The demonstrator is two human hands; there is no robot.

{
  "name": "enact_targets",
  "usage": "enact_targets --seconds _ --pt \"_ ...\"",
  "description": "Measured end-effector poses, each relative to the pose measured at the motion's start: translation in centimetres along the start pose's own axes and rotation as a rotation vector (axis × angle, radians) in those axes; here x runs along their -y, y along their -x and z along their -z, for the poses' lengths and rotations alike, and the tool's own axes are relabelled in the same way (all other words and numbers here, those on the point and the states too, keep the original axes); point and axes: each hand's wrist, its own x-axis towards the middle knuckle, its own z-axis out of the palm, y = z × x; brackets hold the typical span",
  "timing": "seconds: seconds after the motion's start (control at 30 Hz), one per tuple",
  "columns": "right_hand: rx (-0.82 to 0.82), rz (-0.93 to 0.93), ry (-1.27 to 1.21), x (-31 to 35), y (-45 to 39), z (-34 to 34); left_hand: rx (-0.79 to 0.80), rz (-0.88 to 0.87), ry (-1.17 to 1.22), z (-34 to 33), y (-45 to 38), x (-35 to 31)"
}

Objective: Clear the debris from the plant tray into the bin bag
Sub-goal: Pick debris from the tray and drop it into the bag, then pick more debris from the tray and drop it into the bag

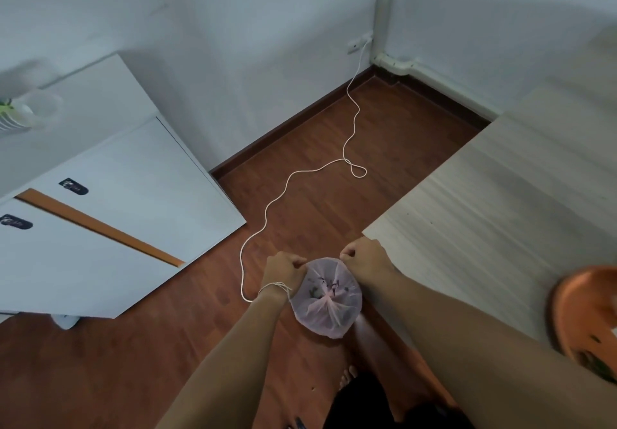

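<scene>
A thin pinkish bin bag [327,298] hangs over the wooden floor just in front of the table's corner, with dark bits of debris showing through its bottom. My left hand [283,270] pinches the bag's rim on the left side and my right hand [362,260] pinches it on the right, holding its mouth stretched between them. The orange plant tray [567,305] lies at the right edge of the view on the table, partly cut off, with dark debris along its lower side.
A pale wooden table [494,201] fills the right. A white cabinet [100,201] with an orange strip stands at the left. A white cable [300,175] snakes over the floor from a wall socket [359,43] toward my left wrist. My bare foot [347,377] shows below the bag.
</scene>
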Motion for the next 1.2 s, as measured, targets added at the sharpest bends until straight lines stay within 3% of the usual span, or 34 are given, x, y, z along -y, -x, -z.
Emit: enact_targets --seconds 0.33,0.57,0.77,0.97,1.2 --pt "-0.109 -0.052 -0.163 -4.9 3.4 4.3 0.006 -0.174 0.021 -2.9 -0.2 -7.7" --pt "-0.315 -0.170 -0.232 -16.9 9.8 13.7 0.178 -0.485 -0.053 -10.8 1.8 -21.1" --pt "-0.445 -0.358 -0.189 -29.6 19.0 19.6 0.460 -0.673 -0.140 -20.4 6.8 -31.3" --pt "-0.275 -0.545 -0.090 -39.3 25.5 20.5 0.719 -0.798 -0.436 -28.8 11.5 -36.5" --pt "-0.086 -0.369 0.013 -39.9 25.8 19.3 0.773 -0.965 -0.900 -33.3 13.0 -37.1"
